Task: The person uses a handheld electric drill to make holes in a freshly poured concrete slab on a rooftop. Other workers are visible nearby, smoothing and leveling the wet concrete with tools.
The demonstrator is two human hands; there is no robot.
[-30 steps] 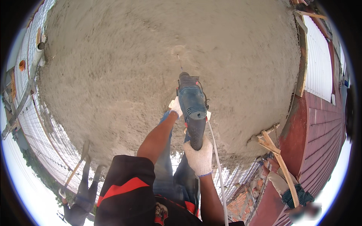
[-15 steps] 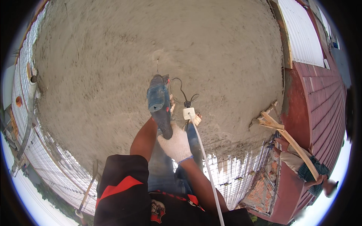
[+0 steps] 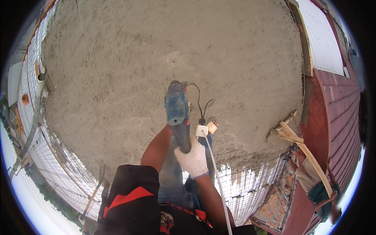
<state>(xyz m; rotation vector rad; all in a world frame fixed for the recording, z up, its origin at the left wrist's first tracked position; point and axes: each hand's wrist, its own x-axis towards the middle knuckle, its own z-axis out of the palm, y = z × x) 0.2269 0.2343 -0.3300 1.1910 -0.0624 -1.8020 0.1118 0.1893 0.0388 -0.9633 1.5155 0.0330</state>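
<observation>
Drill (image 3: pixel 176 107), blue and black, is sitting near the middle of the view, its thin bit (image 3: pixel 174 71) pointing away from the person at a pale patch on the rough concrete (image 3: pixel 113 82). The right hand (image 3: pixel 194 159), in a white glove, is gripping the black rear handle. The left forearm (image 3: pixel 156 149) is reaching up behind the drill, which is hiding the left hand, so whether that hand is holding anything I cannot tell. A black cord (image 3: pixel 199 103) is looping beside the drill's front to a white socket box (image 3: pixel 201 131) just right of the handle; a white cable (image 3: pixel 216 172) is running down from the box alongside the right forearm. At the lower right, a co-worker (image 3: pixel 319 194) in a green top is holding a long piece of wood (image 3: pixel 312 159).
</observation>
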